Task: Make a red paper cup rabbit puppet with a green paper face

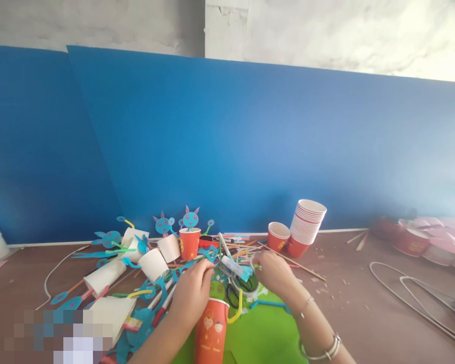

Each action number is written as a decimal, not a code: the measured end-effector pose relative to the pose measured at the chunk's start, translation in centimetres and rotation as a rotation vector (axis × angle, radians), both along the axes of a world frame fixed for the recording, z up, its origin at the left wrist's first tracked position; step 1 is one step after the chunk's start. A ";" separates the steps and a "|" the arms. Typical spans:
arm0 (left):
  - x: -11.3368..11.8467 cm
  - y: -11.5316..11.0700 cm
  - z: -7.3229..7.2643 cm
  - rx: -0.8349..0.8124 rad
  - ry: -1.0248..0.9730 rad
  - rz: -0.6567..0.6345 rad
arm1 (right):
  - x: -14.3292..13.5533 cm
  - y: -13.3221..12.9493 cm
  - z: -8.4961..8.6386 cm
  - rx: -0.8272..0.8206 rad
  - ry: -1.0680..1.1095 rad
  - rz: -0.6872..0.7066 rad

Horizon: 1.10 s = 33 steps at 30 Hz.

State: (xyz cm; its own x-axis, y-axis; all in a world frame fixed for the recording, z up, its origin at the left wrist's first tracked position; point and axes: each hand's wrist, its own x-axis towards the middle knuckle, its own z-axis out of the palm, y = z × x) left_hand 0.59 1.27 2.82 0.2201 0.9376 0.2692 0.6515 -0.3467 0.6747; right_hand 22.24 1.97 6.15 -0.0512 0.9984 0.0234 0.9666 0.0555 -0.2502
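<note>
A red paper cup (211, 333) stands upright at the bottom centre, with a green paper face (217, 289) above its rim and a bent yellow straw (238, 308) at its right side. My left hand (194, 285) is just above and left of the cup, fingers pressed together; what they hold, if anything, is hidden. My right hand (272, 270) has curled fingers beside a roll of clear tape (253, 290); its fingertips are largely hidden. Between the hands lie a glue tube (235, 267) and black-handled scissors (233, 296). Green paper (267, 331) lies beneath.
Blue paper animals on cups (190, 242), white cups (154, 264) and straws crowd the left. At the back right stands a stack of cups (306, 225). Wooden sticks (307, 270), a cable (405, 288) and pink-topped cups (440, 242) are farther right. A blue board (231, 151) rises behind.
</note>
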 end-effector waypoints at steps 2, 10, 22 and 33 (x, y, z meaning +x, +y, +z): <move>-0.1 0.3 -0.1 -0.024 -0.122 -0.005 | 1.4 0.5 -0.8 -0.053 -0.066 -0.054; 0.4 -0.1 0.6 0.007 -0.263 -0.026 | 1.5 1.2 -1.1 -0.060 -0.002 0.012; 1.1 -2.1 1.8 0.092 -0.182 -0.247 | -3.1 -1.4 1.0 0.018 0.605 0.319; 1.6 -1.9 1.3 0.173 -0.390 -0.129 | -3.8 -2.1 1.4 0.087 0.540 0.349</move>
